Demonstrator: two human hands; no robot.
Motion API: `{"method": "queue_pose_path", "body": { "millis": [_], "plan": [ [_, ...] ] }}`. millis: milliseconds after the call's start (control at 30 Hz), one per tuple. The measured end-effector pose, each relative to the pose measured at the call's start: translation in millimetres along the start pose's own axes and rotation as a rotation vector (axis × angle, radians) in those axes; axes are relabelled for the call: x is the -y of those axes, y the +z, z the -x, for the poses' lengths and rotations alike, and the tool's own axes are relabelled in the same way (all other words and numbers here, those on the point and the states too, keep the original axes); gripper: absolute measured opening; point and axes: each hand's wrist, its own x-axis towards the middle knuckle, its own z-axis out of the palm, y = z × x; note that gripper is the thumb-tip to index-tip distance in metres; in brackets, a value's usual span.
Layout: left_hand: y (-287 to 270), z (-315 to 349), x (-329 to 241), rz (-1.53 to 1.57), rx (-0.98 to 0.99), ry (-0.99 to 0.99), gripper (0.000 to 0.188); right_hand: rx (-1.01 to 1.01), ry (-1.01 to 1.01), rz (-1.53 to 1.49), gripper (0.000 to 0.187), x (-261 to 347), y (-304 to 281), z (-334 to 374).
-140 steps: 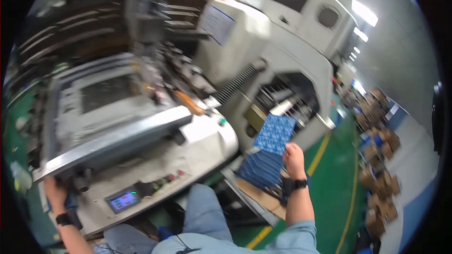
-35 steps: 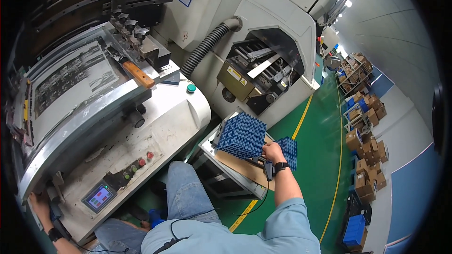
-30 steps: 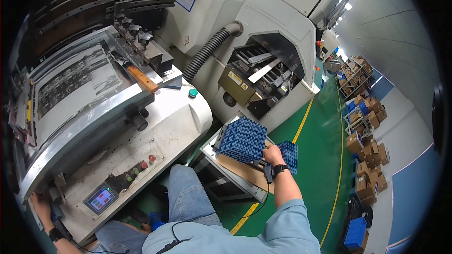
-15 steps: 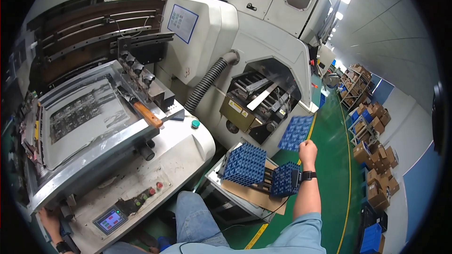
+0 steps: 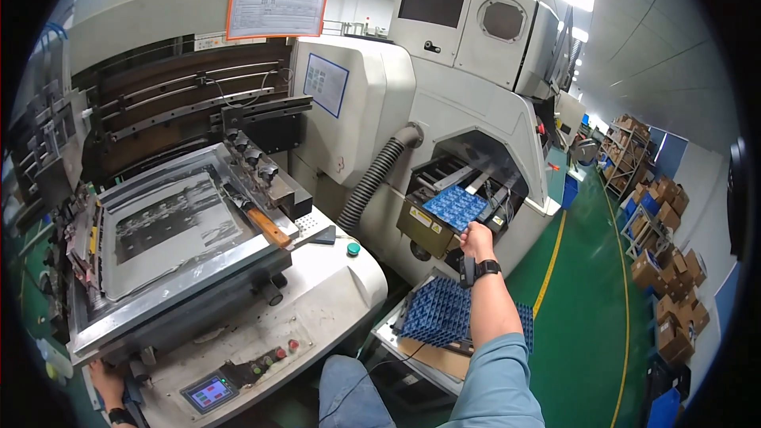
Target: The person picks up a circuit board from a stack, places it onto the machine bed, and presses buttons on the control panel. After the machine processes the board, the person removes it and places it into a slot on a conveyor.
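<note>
My right hand [image 5: 477,242] pinches the near right corner of a blue printed circuit board panel [image 5: 455,206]. The panel is over the rails in the opening of the white machine [image 5: 476,103]; whether it rests on them I cannot tell. Below my right arm, a stack of blue panels [image 5: 434,311] sits on a small cart, and a second blue stack [image 5: 526,323] shows partly behind my sleeve. My left hand [image 5: 107,382] is low at the left, by the front edge of the printing machine [image 5: 333,277]; its fingers are largely hidden.
A metal-framed printing screen [image 5: 170,218] lies on the left machine, with a wooden-handled spatula [image 5: 268,227] on its right edge. A small touch screen [image 5: 209,391] and buttons sit in front. A ribbed hose [image 5: 371,182] joins the machines. Cardboard boxes [image 5: 674,333] line the right aisle.
My right hand has carried the blue panel left and up from beside the cart to over the machine's rails. My left hand stays by the machine's front edge. The view has tilted up.
</note>
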Motion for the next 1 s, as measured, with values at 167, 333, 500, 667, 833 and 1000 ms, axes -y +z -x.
{"method": "queue_pose_path", "body": {
  "millis": [167, 333, 500, 667, 833, 1000],
  "plan": [
    [29, 24, -10, -0.008, -0.209, 0.123, 0.06, 0.024, 0.042, -0.017, 0.017, -36, -3, -14],
    [76, 35, 9, 0.048, -0.037, -0.02, 0.077, 0.024, 0.095, -0.182, 0.022, -65, -12, -36],
    [123, 51, 25, 0.103, -0.079, 0.031, 0.078, -0.018, -0.016, -0.302, 0.018, -91, -12, -61],
    [148, 62, 14, 0.106, -0.136, 0.034, 0.079, -0.078, -0.106, -0.465, 0.02, -108, -19, -81],
    [145, 64, 11, 0.066, -0.145, 0.031, 0.081, -0.069, -0.089, -0.563, 0.027, -118, -16, -77],
    [129, 72, -2, 0.033, -0.116, -0.04, 0.084, -0.029, -0.108, -0.343, 0.022, -146, 18, -34]
  ]
}}
